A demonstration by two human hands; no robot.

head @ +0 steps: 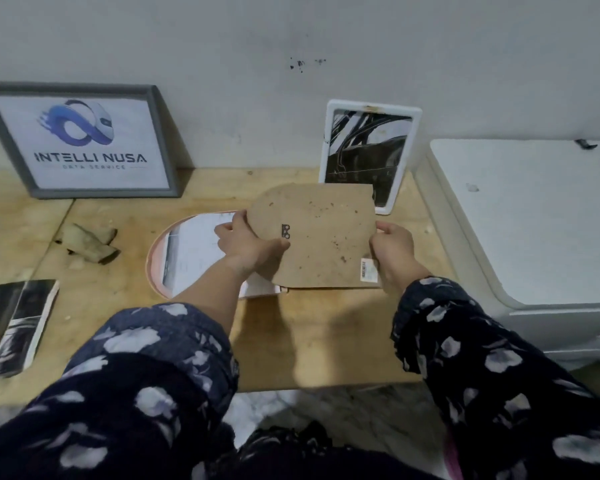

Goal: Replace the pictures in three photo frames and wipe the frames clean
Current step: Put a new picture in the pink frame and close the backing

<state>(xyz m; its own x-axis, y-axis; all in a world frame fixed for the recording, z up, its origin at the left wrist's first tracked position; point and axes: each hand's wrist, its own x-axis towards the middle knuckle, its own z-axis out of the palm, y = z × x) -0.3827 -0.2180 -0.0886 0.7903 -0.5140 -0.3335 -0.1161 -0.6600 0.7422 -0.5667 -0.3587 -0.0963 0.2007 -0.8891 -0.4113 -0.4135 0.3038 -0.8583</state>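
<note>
I hold a brown fibreboard backing board (323, 233) above the wooden table, my left hand (248, 245) gripping its left edge and my right hand (394, 249) its right edge. Under it lies a pink oval-ended frame (155, 261) face down with a white sheet (194, 247) inside. A grey frame (80, 140) with a logo print leans on the wall at the left. A white frame (368, 154) with a dark picture leans on the wall behind the board. Black-and-white prints (13, 327) lie at the table's left edge.
A crumpled beige cloth (90, 244) rests on the table left of the pink frame. A white appliance (530, 220) stands to the right of the table. The table's front edge (326, 384) runs close to my body, with marbled floor below.
</note>
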